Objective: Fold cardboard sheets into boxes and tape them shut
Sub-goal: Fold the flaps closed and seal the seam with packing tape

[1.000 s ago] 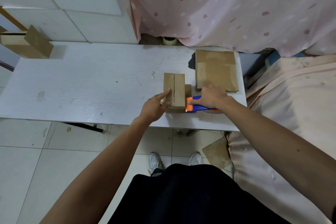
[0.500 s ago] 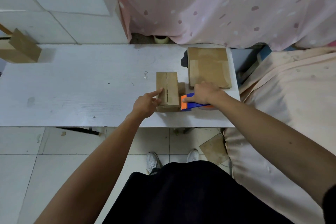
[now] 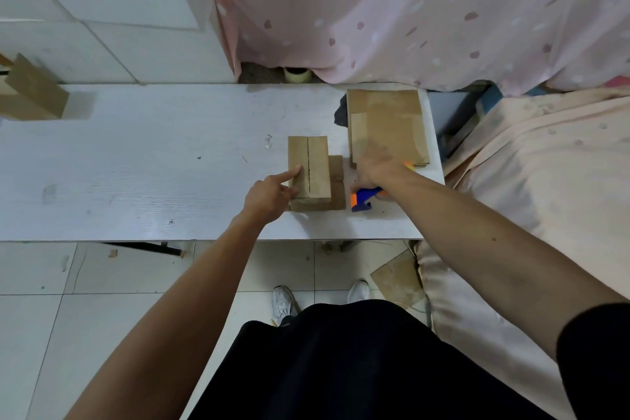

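Note:
A small brown cardboard box (image 3: 309,169) stands on the white table (image 3: 136,164), its two top flaps meeting at a centre seam. My left hand (image 3: 271,193) presses its straight index finger on the left flap. One side flap (image 3: 337,181) lies flat to the right of the box. My right hand (image 3: 375,164) is blurred over the blue and orange tape dispenser (image 3: 363,199), its fingers toward a stack of flat cardboard sheets (image 3: 387,123). Whether it grips the dispenser is unclear.
Another folded box (image 3: 32,95) sits at the table's far left end. A tape roll (image 3: 297,75) lies behind the table under a pink curtain. A cloth-covered surface (image 3: 545,181) borders the right side. A cardboard scrap (image 3: 397,278) lies on the tiled floor.
My right hand has shifted away from me toward the flat sheets and is now blurred. The dispenser's orange tip has slid slightly right. My left finger stays on the box flap.

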